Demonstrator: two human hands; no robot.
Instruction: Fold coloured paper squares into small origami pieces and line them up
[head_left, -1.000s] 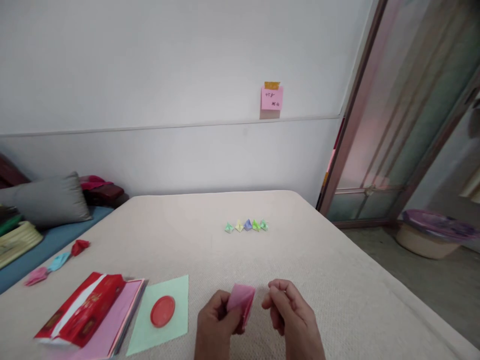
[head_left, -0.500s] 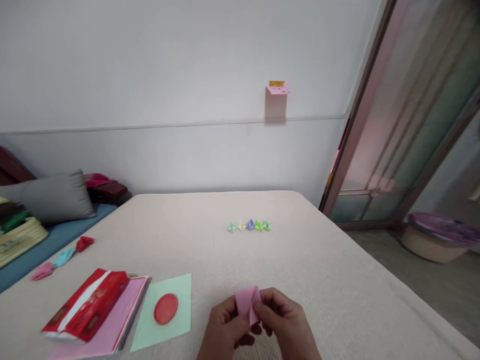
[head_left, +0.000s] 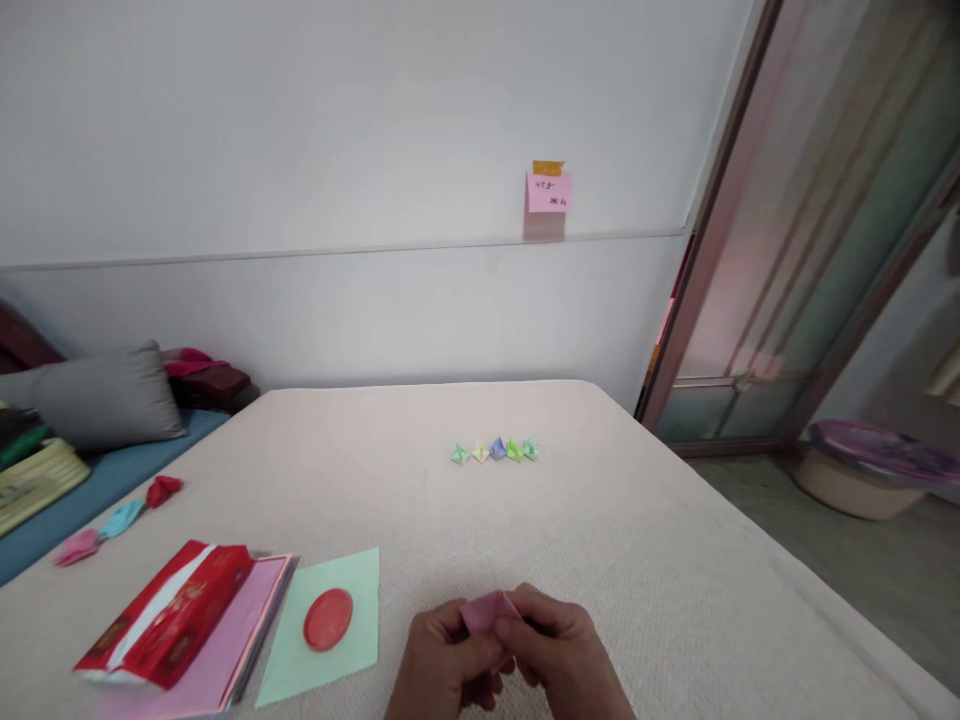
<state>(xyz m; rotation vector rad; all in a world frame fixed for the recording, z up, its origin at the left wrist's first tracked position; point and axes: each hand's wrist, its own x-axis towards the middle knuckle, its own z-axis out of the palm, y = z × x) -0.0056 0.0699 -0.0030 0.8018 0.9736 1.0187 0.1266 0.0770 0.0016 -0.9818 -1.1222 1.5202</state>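
Between my two hands is a small piece of folded pink paper (head_left: 486,609), low in the head view over the pale table. My left hand (head_left: 444,655) pinches its left side, thumb in front. From the right, my right hand (head_left: 559,645) grips the same paper, its thumb pressed near the lower middle. Both thumbs hide the bottom of the paper. To the left lies a light green sheet (head_left: 360,635) with a round red disc (head_left: 328,619) on it. Farther back on the table stands a row of several small folded paper pieces (head_left: 496,450) in green, yellow and blue.
A red tissue pack (head_left: 169,610) rests on a stack of coloured paper (head_left: 251,610) at the left. Pink, blue and red crumpled-looking pieces (head_left: 122,518) lie near the left edge. A pink note (head_left: 549,192) hangs taped to the wall. A covered tub (head_left: 862,485) stands on the floor at right.
The pink paper has tilted and now shows less of its face, with my thumbs closer together on it. The wall note has swung down flatter, showing its writing. The view has shifted slightly.
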